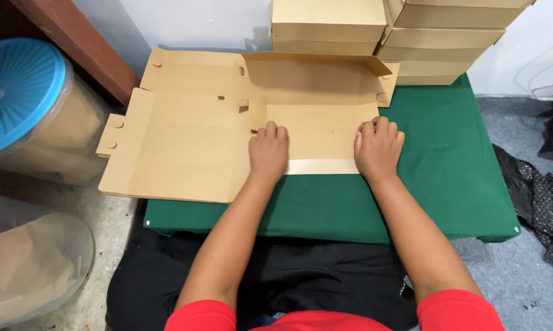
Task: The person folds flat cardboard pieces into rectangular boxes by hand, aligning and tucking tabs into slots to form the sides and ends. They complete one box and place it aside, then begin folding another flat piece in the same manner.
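We've got our left hand (268,149) and right hand (377,147) pressed palm-down, fingers curled, on the near flap of a flat cardboard box blank (190,138), not clamping it. It's lying on the green table (454,178), with finished boxes (381,34) stacked right behind.

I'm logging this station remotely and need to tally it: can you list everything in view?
flat box blank: one, tan cardboard, partly folded, on the green table under both hands
green table: one, cloth-covered, centre
folded boxes: a stack of several, tan, at the back against the wall; exact count unclear
blue-lidded tub: one, clear with blue lid, left on the floor
clear tub: one, lower left, partly cut off
black netting: a heap, right on the grey floor
left hand: one, pressed flat on the blank
right hand: one, pressed flat on the blank's right end
red sleeves: two, bottom edge
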